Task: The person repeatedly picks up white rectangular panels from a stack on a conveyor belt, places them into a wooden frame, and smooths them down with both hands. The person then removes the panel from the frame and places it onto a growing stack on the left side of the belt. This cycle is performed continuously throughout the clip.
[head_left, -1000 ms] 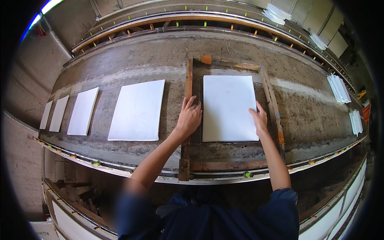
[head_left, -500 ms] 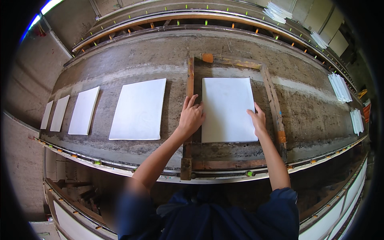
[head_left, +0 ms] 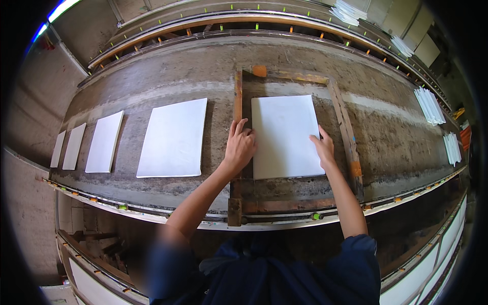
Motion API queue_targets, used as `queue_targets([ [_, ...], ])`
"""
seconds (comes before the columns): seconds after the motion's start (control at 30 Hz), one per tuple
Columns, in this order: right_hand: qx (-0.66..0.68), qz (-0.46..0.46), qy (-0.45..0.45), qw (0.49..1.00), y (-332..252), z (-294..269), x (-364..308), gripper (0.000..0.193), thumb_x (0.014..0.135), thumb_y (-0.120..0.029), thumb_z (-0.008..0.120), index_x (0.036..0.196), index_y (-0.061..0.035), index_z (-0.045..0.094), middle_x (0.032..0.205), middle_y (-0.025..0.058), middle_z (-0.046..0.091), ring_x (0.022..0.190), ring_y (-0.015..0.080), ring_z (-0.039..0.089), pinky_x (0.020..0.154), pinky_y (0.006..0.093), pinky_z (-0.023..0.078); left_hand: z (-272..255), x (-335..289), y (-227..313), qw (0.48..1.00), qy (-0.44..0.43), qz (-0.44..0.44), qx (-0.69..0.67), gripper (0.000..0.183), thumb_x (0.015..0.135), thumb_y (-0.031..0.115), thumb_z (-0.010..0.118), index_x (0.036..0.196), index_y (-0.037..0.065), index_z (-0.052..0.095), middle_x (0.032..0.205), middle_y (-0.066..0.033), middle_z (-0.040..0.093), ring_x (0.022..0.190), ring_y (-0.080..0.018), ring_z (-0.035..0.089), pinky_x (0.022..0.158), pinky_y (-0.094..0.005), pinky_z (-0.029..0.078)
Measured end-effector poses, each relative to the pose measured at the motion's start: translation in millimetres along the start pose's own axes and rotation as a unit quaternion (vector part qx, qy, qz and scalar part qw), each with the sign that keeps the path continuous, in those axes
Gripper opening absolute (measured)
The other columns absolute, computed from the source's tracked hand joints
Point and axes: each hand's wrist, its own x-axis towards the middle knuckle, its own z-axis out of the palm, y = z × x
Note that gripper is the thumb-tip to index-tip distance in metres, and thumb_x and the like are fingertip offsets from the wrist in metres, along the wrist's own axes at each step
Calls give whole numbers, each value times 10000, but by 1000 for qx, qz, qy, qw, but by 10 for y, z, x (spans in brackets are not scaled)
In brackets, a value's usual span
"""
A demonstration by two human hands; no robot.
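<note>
Two hands: one works at each side of the white sheet point(head_left: 282, 134), on the dark worktable point(head_left: 401, 152).
White sheet: lying flat within the outline of the wooden frame point(head_left: 342, 122), nearer its left rail than its right.
Shift: over the last second the sheet has slid left against the frame, so the gap at the right rail has widened (the view has drifted a little too, but less).
Meaning: I judge this to be a small correction of position, as the sheet stays down on the table.
Left hand point(head_left: 240, 146): laid across the left rail beside the sheet's left edge, fingers partly curled and slightly apart; its thumb is hidden, so I cannot tell whether it grips anything.
Right hand point(head_left: 324, 145): thumb over the right edge, fingers along the outside, narrowly parted; whether it pinches or only pushes, I cannot tell.
Neighbouring sheets: four white ones point(head_left: 172, 140) lie in a row to the left, apparently unmoved.
</note>
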Motion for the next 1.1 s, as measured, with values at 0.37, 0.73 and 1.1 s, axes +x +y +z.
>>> queue_targets([
  [0.37, -43, -25, 4, 999, 21, 9, -13, 609, 776, -210, 617, 1317, -28, 406, 1199, 211, 535, 1084, 277, 541, 922, 329, 407, 20, -12, 8, 999, 13, 20, 21, 235, 760, 169, 593, 947, 31, 629, 1035, -89, 613, 1225, -263, 360, 1063, -476, 204],
  [0.73, -273, -106, 87, 952, -77, 196, -133, 575, 799, -237, 559, 1267, 62, 408, 1056, 268, 522, 974, 405, 545, 837, 438, 454, 48, -66, 499, 968, -134, -6, 212, 994, 789, 700, 347, 1263, -173, 309, 1319, -292, 332, 1336, -379, 111, 1054, -594, 23],
  [1.1, -473, -225, 184, 832, 133, 335, -242, 490, 857, -237, 494, 1231, 71, 423, 1216, 165, 420, 1119, 269, 365, 931, 427, 316, 271, -190, 474, 991, -76, -18, 112, 957, 818, 632, 392, 1285, -187, 234, 1371, -332, 208, 1351, -385, 40, 1101, -462, 115],
])
